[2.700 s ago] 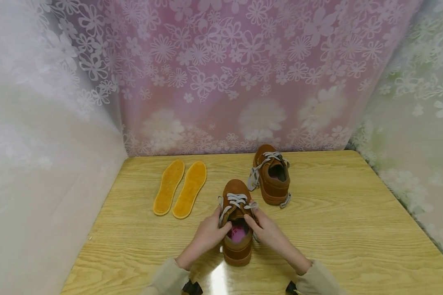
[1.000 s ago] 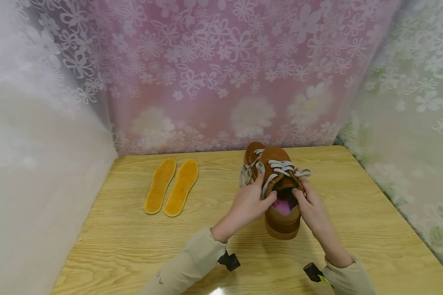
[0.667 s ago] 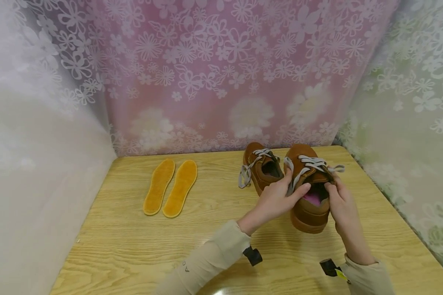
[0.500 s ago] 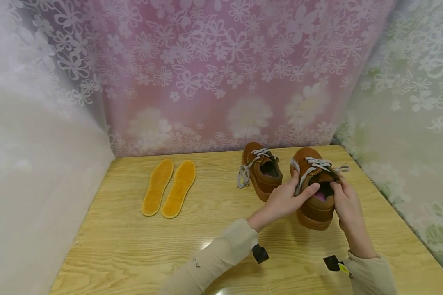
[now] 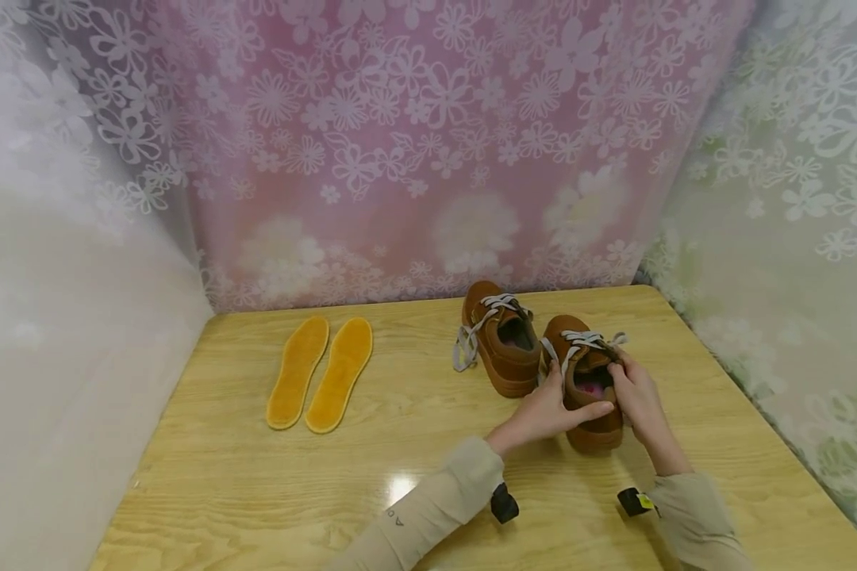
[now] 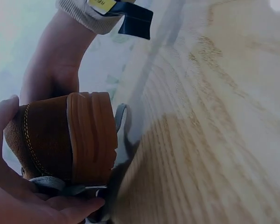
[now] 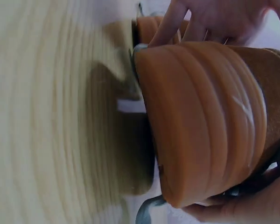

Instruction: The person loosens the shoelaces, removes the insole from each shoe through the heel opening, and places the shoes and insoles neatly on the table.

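Both hands hold a brown lace-up shoe [image 5: 594,424] on the right half of the table. Its toe faces away, and a pink lining shows inside. From the left, my left hand [image 5: 546,408] has its fingers along the side and its thumb across the heel collar. My right hand [image 5: 639,396] grips the right edge of the opening near the laces. In the right wrist view, the heel's ridged sole [image 7: 200,121] is raised off the wood, with a shadow under it. The matching shoe [image 5: 517,369] stands just left, its grey laces loose.
Two yellow-orange insoles [image 5: 298,373] lie side by side on the left of the wooden table [image 5: 257,492]. Behind the table hangs a pink flowered curtain [image 5: 400,198], with pale sheets at both sides. A black wrist device [image 5: 503,503] sits below the left sleeve.
The held shoe has gone from the table's front middle, over the other shoe, to its right side. Lately it has come down and slightly left. The insoles and other shoe stay put.
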Motion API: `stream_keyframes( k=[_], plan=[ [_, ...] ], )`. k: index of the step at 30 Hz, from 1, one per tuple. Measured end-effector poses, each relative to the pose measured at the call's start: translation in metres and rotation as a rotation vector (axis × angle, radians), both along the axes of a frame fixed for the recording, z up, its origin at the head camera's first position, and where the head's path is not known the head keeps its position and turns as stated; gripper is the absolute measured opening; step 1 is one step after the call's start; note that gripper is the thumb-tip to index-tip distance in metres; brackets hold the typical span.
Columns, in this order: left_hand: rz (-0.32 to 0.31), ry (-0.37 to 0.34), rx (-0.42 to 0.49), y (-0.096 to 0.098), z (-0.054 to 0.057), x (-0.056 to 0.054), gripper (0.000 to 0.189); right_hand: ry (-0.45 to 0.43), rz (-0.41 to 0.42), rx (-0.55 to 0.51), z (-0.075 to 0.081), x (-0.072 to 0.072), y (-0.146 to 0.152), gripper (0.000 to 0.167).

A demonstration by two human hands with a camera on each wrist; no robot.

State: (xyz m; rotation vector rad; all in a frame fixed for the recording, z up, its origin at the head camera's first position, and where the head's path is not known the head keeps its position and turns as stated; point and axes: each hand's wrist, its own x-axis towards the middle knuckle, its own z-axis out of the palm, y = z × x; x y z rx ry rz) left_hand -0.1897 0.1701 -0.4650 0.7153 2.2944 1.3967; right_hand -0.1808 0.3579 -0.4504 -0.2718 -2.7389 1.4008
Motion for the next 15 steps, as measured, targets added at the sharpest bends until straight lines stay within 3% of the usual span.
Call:
stream_keyframes(
  k=[9,15],
  plan=[
    [0.076,0.024,-0.006,0.007,-0.015,-0.011,0.104,0.089,0.024,0.073,-0.021,-0.029,0.007,0.057],
    [0.141,-0.001,-0.013,0.008,-0.018,-0.013,0.096,0.097,0.045,0.069,-0.028,-0.060,0.009,0.059]
  ],
)
